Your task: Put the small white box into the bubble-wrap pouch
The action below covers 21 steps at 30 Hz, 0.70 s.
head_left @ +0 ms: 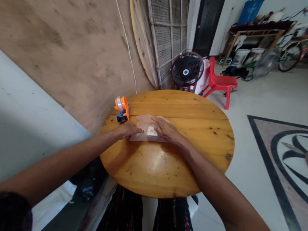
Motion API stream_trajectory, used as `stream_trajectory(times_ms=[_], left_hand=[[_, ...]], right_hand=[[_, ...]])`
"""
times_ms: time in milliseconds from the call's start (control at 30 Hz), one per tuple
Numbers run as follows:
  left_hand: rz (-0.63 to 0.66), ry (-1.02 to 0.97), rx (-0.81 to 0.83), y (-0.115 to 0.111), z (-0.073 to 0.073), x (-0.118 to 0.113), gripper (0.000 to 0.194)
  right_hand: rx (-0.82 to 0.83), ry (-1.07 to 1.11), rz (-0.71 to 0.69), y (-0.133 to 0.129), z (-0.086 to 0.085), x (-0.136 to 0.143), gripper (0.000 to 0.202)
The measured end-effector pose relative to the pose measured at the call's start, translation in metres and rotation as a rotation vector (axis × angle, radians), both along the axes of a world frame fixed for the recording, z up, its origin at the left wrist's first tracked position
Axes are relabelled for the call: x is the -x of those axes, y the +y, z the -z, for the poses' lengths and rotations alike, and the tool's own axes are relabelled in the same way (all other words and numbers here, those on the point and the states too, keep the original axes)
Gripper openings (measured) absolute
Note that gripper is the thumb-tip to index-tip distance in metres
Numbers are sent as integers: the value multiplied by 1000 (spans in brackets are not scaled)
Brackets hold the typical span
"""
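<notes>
A translucent, pinkish plastic sheet (143, 123), perhaps bubble wrap, lies on the round wooden table (161, 175). A small whitish piece with faint reddish print (152, 131) shows at its middle; whether it is under or inside the plastic I cannot tell. My left hand (130, 129) holds the sheet's left edge, thumb on top and the other fingers mostly hidden. Over the right part lies my right hand (165, 129), its fingers stretched out and pressing on the plastic. An orange and blue tape dispenser (123, 109) stands just beyond my left hand.
A stained board (69, 28) and a white wall lie close on the left. Behind the table are a black fan (186, 71), a red plastic chair (221, 82) and woven panels (167, 24). A bicycle (290, 53) stands farther right.
</notes>
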<state>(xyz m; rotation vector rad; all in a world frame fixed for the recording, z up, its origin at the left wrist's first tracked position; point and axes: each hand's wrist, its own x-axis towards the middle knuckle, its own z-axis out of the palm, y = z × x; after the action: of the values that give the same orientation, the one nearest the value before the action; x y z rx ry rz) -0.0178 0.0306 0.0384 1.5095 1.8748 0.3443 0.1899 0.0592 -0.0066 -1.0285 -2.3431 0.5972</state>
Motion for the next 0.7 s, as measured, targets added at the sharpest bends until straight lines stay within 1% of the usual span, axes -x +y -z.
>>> stream_trajectory(times_ms=[133, 233, 267, 333, 367, 400, 500, 533, 700], left_hand=[[-93, -68, 95, -1, -5, -6, 27], [-163, -109, 94, -2, 0, -9, 21], [-198, -120, 78, -2, 2, -10, 26], [-263, -153, 52, -3, 7, -11, 44], [-284, -176, 52, -4, 9, -11, 48], [-294, -202, 63, -4, 10, -13, 46], [-293, -269, 114, -5, 9, -18, 23], [-297, -283, 121, -5, 7, -20, 18], [-325, -332, 93, -3, 2, -27, 9]], right_hand=[[8, -26, -2, 1, -1, 0, 54], [11, -37, -9, 1, -2, 0, 55], [8, -38, -15, 1, -2, 0, 55], [-1, -36, -20, 2, 0, 0, 55], [-6, -34, -21, 2, 1, 0, 54], [-11, -31, -22, 3, 2, 1, 53], [-18, -30, -25, 4, 3, 1, 50], [-18, -33, -28, 5, 3, 1, 49], [-16, -32, -47, 4, 2, 1, 45]])
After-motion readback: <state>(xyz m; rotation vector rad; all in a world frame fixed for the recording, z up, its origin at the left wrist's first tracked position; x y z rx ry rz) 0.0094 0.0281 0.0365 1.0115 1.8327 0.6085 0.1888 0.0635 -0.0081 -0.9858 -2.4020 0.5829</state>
